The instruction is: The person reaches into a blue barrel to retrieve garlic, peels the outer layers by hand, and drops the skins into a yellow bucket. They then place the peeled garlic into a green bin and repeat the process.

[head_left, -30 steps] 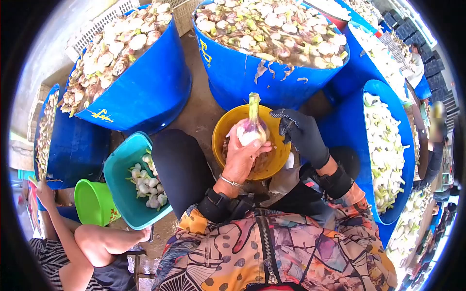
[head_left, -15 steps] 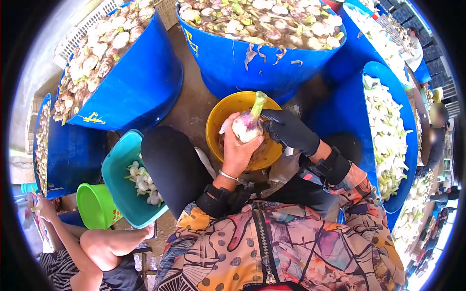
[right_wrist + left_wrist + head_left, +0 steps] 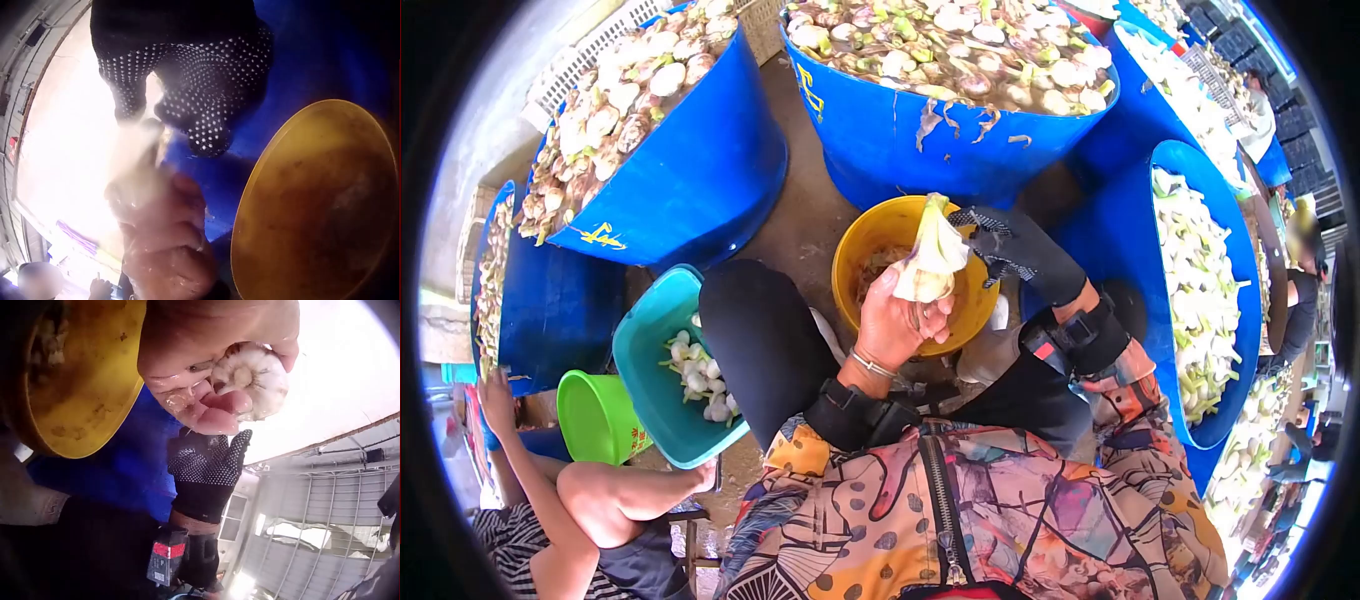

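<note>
My bare left hand [image 3: 890, 325] grips a garlic bulb [image 3: 930, 268] from below, over a yellow bucket [image 3: 847, 285]. The bulb stands with its cut stem up, and its outside looks whitish. In the left wrist view the root end of the garlic bulb [image 3: 265, 384] shows between thumb and fingers. My right hand [image 3: 1030, 258], in a black glove with white dots, is just right of the stem. Its bent fingers [image 3: 209, 134] and thumb are apart near the stem tip. Scraps lie in the yellow bucket.
Large blue tubs [image 3: 960, 150] of garlic stand in front and at both sides. Left of my knee are a teal basin [image 3: 635, 375] with peeled garlic and a green bucket [image 3: 590, 420]. A seated person's leg [image 3: 625, 500] is at lower left.
The purple-streaked outer skin seen earlier on the garlic bulb no longer shows; it looks white now. My right hand moved in to the stem, then slightly away to the right.
</note>
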The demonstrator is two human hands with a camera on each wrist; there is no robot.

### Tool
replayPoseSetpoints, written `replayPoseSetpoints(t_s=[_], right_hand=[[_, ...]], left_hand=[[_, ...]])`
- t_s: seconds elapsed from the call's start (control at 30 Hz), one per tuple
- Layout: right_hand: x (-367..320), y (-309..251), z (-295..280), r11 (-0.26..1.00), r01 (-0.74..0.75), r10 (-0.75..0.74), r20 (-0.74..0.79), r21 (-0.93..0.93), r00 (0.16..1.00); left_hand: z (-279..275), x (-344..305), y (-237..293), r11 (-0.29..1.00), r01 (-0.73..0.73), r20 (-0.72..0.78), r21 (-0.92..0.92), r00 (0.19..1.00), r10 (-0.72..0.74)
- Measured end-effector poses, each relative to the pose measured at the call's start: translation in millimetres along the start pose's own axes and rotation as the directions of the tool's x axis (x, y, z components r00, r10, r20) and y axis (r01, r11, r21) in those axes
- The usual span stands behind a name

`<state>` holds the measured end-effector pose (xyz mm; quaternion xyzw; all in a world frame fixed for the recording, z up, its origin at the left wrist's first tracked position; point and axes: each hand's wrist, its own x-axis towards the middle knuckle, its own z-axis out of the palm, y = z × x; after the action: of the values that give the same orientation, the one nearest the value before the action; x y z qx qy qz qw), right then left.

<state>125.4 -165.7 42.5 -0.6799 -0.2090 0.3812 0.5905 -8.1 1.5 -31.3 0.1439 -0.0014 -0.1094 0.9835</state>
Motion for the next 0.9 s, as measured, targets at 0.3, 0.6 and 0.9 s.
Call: replayPoseSetpoints(t_s=[0.3,0.6,0.9], right_hand=[[10.8,34.3,15.6,0.984,0.093,-0.122,0.194,0.154,0.973],[-4.6,27.9,30.5,0.950,0.296,-0.296,0.014,-0.104,0.955],[17.6,68.5,36.4,0.958,0.286,-0.275,-0.316,-0.012,0.908]], left_hand=[[-2.4,0.8,-9.4,0.979,0.071,-0.087,0.193,0.995,-0.055],[-5.4,-7.5,-27.2,0.959,0.202,0.002,-0.200,0.979,-0.205],[-0.3,10.7,-24.6,0.919,0.056,-0.465,0.390,0.874,0.144]])
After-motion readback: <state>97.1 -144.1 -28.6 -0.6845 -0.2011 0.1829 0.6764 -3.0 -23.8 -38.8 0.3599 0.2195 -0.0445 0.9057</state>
